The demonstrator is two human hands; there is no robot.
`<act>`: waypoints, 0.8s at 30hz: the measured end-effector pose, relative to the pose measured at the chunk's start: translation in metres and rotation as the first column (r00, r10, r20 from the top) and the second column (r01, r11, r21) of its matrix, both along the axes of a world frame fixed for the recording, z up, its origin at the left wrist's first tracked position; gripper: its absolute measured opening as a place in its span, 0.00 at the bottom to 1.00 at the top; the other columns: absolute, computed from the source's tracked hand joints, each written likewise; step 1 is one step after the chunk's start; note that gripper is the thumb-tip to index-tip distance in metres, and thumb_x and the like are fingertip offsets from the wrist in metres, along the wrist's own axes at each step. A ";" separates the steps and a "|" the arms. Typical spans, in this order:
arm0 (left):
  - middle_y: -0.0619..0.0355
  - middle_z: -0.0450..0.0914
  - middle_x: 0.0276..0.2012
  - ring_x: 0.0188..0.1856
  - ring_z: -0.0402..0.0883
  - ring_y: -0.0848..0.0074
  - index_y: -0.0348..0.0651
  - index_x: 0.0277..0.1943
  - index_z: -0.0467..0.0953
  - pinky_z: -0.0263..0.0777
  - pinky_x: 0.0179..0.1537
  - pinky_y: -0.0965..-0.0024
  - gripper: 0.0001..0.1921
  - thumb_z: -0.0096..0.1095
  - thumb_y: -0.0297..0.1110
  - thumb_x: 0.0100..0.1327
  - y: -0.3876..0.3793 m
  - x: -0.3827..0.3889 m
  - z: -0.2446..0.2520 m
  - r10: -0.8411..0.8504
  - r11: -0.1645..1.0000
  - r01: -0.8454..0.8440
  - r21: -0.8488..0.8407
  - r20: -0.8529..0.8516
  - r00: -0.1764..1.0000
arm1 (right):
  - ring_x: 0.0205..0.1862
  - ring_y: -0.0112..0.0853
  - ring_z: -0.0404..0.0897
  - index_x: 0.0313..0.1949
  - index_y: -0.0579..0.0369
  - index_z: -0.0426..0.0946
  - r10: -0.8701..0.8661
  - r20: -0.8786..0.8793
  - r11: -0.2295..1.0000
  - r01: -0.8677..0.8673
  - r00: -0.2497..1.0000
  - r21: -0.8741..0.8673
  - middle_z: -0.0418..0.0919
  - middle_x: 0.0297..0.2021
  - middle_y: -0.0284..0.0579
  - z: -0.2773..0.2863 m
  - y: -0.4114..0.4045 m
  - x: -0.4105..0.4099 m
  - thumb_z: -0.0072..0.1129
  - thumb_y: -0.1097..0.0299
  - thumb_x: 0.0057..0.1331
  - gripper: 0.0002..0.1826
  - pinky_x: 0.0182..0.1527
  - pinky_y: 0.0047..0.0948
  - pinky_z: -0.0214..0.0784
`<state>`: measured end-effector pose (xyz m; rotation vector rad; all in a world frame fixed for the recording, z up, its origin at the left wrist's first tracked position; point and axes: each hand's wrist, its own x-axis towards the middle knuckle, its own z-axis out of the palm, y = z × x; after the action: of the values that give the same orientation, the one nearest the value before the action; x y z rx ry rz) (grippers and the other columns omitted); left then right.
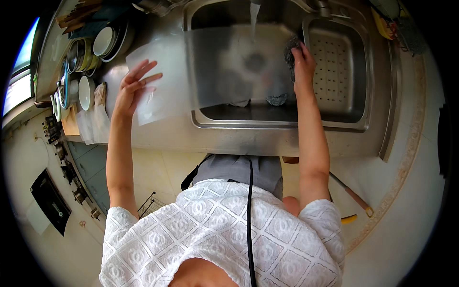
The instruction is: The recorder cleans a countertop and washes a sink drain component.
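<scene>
A large translucent plastic sheet [168, 77] spans from the steel counter across the main sink basin [247, 114]. My left hand [132, 88] is at the sheet's left edge with fingers spread over it. A faint fingertip shows beside the others; whether the hand grips the sheet is unclear. My right hand [304, 68] is shut on a grey steel wool scourer [291, 53], at the sheet's right side over the sink. Water [254, 21] runs from the tap at the top. The sink drain shows dimly through the sheet.
To the right is a smaller basin with a perforated tray [331, 68]. At the left stand stacked bowls [104, 41], a white bowl [86, 92] and another plastic sheet [94, 123]. A ridged round object [276, 99] lies in the main basin. A black cable [249, 215] hangs down my front.
</scene>
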<state>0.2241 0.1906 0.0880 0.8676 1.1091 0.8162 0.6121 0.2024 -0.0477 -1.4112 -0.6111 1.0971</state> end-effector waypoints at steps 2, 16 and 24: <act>0.44 0.62 0.57 0.53 0.68 0.53 0.35 0.57 0.61 0.74 0.41 0.69 0.27 0.39 0.14 0.50 0.011 0.014 -0.002 -0.022 0.999 0.023 0.026 -0.035 0.999 | 0.41 0.25 0.71 0.51 0.65 0.66 -0.027 -0.083 0.997 0.033 0.996 0.071 0.73 0.41 0.39 0.010 0.012 0.006 0.52 0.69 0.58 0.22 0.45 0.21 0.61; 0.56 0.67 0.55 0.48 0.74 0.65 0.46 0.56 0.66 0.73 0.38 0.71 0.35 0.37 0.09 0.41 0.063 0.122 -0.015 -0.224 0.763 0.579 0.287 -0.723 0.653 | 0.32 0.32 0.76 0.41 0.55 0.70 0.036 -0.486 0.998 -0.010 0.873 0.057 0.76 0.33 0.41 0.035 0.045 0.040 0.50 0.65 0.59 0.12 0.31 0.30 0.70; 0.58 0.75 0.39 0.38 0.75 0.66 0.41 0.38 0.72 0.72 0.35 0.72 0.18 0.50 0.16 0.41 0.065 0.174 -0.035 0.349 0.083 0.824 0.560 -0.791 0.503 | 0.43 0.24 0.69 0.49 0.61 0.67 0.003 -0.270 1.000 -0.007 0.963 -0.017 0.72 0.41 0.37 0.036 -0.022 0.010 0.50 0.69 0.60 0.17 0.46 0.21 0.59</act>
<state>0.3980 0.2556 0.0529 2.9423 0.8940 0.6722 0.6226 0.1802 -0.0113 -1.2469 -0.4092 1.2754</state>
